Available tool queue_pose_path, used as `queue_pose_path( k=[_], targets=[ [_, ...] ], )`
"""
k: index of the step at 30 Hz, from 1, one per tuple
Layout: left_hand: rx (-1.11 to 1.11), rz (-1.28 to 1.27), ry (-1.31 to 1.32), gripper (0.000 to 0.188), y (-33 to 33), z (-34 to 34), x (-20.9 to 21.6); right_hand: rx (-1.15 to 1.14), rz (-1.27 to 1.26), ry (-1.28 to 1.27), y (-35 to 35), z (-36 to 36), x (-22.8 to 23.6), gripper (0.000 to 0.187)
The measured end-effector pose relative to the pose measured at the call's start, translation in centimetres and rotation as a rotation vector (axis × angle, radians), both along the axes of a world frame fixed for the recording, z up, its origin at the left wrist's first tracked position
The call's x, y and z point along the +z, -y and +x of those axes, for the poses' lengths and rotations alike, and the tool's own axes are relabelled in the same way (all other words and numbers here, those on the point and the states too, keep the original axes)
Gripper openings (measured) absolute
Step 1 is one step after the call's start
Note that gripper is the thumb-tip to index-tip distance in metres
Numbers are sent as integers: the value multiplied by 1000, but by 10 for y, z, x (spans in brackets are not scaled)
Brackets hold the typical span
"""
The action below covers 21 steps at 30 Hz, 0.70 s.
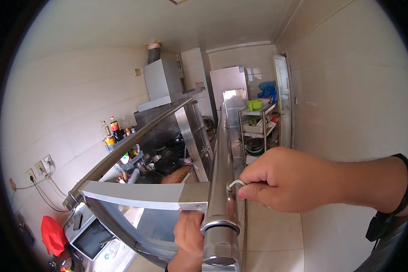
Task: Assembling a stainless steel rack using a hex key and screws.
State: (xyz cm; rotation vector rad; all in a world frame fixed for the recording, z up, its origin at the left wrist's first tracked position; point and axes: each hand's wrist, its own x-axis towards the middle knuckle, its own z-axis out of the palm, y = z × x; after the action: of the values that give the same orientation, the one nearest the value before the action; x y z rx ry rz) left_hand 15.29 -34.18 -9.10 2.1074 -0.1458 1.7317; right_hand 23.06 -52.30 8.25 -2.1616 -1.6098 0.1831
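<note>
A steel rack frame stands before me, with a thick round tube (221,167) running away from me and a flat crossbar (145,194) joined to its left side. My right hand (290,181) is closed around a bent hex key (235,183), whose tip meets the tube's side near its close end. Below the crossbar's right end, my left hand (189,233) is curled against the frame beside the tube; its fingertips are partly hidden. A second, thinner tube (136,138) slopes along the left, ending in a round cap.
Sauce bottles (115,129) and pans (167,163) crowd the counter at left, under a range hood (162,81). A tablet-like screen (93,239) and a red cloth-like thing (53,235) lie lower left. A wheeled-style shelf (254,129) and a fridge (229,81) stand farther back; a tiled wall (353,90) rises at right.
</note>
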Motion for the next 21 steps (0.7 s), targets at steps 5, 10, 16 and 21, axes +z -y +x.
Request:
queue_pose_path(
  k=[5,10,16,21],
  targets=[
    [-69,-111,24,34,-3,-3,-6,239,153,267,-2,22,-8,20],
    [227,54,-161,44,2,-5,2,574,414,715,-15,54,-11,8],
    [234,79,-32,40,15,3,11,939,878,1408,-45,74,-1,21],
    [246,94,3,37,19,7,9,962,981,1311,-49,79,-7,16]
  ],
)
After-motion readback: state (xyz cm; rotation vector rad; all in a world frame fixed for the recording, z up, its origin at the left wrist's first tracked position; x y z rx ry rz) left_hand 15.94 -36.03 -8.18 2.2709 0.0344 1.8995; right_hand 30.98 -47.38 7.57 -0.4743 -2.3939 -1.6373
